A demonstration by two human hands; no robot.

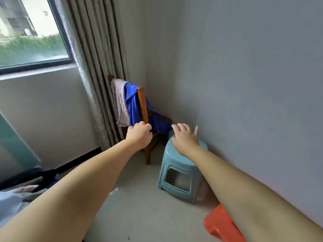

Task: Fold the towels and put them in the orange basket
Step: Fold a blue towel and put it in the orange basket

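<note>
Both hands reaching toward the chair (143, 105) in the far corner: left hand (139, 135) loosely curled on nothing, right hand (185, 138) fingers apart. Blue towel (132, 105) and pale towel (118, 100) hanging over the chair back. Risk: tugging one drags both off (they're overlapping). Orange basket (220, 224) near right.

two towels (126, 102) draped over chair (143, 105) in corner, stool (181, 170) right of it, basket (220, 224) perhaps nearest
</note>
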